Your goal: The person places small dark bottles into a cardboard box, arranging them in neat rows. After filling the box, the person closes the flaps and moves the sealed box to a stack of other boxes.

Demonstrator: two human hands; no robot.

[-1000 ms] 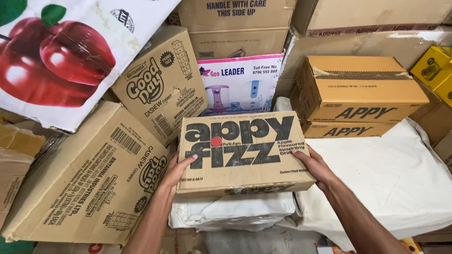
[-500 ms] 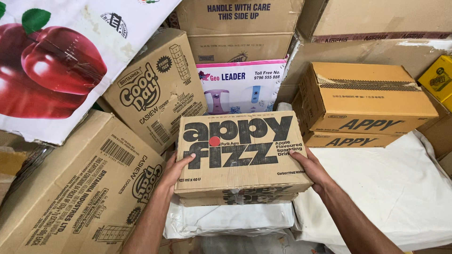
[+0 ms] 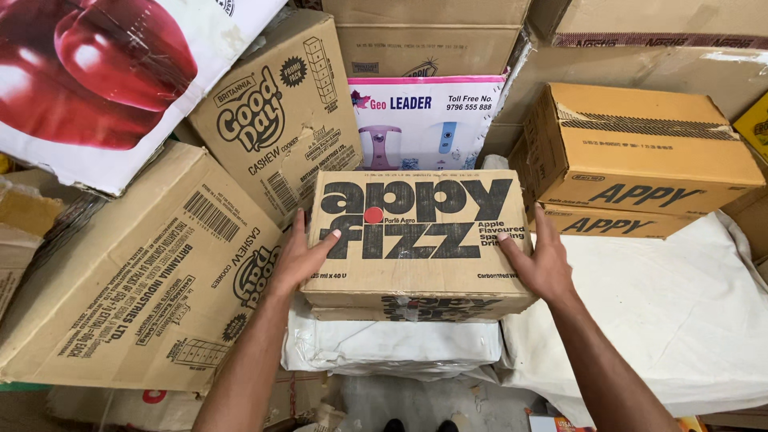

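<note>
Cardboard fills the view: a big tilted carton (image 3: 136, 280) lies at far left; the left hand (image 3: 302, 258) and right hand (image 3: 546, 264) clamp the sides of the bold-lettered brown box (image 3: 416, 240), held above white sacks (image 3: 400, 348); it looks mid-carry; setting it down calls for level support; a tan box (image 3: 640, 148) sits right.

Brown black-lettered carton (image 3: 416, 240) centre, tan cartons (image 3: 640, 152) right, perhaps apple-printed white box (image 3: 104, 72) upper left
</note>
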